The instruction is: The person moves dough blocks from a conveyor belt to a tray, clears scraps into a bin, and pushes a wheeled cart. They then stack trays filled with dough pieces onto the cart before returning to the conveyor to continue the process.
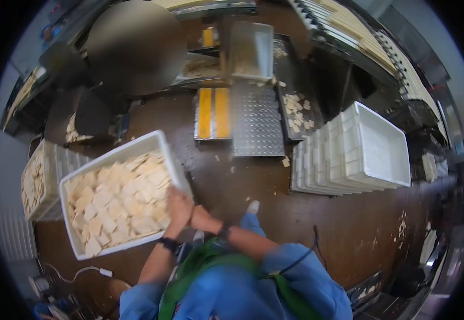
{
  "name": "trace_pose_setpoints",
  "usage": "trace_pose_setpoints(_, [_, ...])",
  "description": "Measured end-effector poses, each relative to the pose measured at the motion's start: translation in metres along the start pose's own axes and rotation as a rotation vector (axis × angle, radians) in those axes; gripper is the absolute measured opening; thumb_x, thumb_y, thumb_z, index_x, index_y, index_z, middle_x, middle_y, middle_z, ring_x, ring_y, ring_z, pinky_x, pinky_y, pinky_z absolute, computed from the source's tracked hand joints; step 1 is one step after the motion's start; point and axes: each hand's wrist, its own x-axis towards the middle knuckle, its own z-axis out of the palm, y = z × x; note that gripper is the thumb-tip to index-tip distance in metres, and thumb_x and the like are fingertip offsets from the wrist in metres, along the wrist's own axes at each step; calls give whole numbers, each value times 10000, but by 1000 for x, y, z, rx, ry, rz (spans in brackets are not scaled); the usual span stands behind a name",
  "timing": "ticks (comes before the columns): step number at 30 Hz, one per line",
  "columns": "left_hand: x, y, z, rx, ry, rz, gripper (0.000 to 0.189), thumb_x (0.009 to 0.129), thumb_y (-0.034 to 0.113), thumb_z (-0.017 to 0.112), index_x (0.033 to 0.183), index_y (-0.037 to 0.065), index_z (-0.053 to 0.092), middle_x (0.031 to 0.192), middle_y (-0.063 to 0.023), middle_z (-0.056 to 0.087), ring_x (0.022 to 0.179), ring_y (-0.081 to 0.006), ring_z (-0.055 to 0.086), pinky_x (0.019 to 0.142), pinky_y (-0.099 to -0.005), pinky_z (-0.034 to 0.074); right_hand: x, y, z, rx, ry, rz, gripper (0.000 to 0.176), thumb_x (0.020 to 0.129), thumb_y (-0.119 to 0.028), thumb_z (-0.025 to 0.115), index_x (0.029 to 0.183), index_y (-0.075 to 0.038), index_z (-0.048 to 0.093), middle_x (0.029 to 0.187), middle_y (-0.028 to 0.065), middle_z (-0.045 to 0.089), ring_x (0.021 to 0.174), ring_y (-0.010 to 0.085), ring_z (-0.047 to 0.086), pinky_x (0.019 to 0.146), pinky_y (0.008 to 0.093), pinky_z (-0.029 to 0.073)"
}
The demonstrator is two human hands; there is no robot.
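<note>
Your left hand (179, 209) is at the right-hand rim of the white plastic crate (174, 160), near its near corner; fingers blurred, can't tell if they grip the rim. Your right hand (202, 218) sits just right of it, up against the left hand; finger spread and hold can't be told. Crate's tilted in view, loaded with pale flat squarish pieces (114, 202). Left of the crate: second filled crate (52, 178). Well to its right: stack of nested white crates (322, 152). Beyond it and rightward: tread-plate platform (258, 117), yellow-striped step (213, 113) alongside.
</note>
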Motion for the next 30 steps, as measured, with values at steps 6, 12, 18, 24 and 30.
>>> trace_pose_setpoints(6, [2,-32,-15,256,-151,-236,663,719,42,683,1373,145,653,1398,-310,564,1060,-411,691,906,-463,559,-97,105,-165,254,505,-138,400,998,-222,592,1339,-23,524,1195,192,660,1031,377,647,882,505,508])
trace_pose_setpoints(12, [4,-67,-31,372,-133,-199,543,793,-31,624,1265,227,699,1424,-294,533,1031,-412,695,859,-470,572,-247,293,-416,1252,1703,-135,639,1039,-349,642,1478,39,386,1363,166,551,1258,257,569,1105,377,464])
trace_pose_setpoints(18, [-3,-86,-44,435,-198,-216,486,885,-28,558,1273,237,679,1514,-314,449,1067,-464,680,889,-492,575,-313,358,-503,1291,2000,86,975,964,-387,724,1591,72,136,1570,265,312,1449,294,374,1149,380,415])
trace_pose_setpoints(24, [83,-7,-34,903,-734,-449,522,909,90,635,1428,109,584,1401,-220,575,1253,-406,608,1034,-435,503,-334,278,-530,415,1787,923,845,730,-217,887,1324,205,459,1050,208,701,970,269,660,907,369,524])
trace_pose_setpoints(30, [251,304,88,-313,-517,474,627,882,290,793,1395,-2,580,1337,-251,632,1265,-434,569,1117,-508,419,-358,134,-480,572,1735,658,730,860,-167,829,1397,48,385,1212,147,651,1142,204,626,1040,321,470])
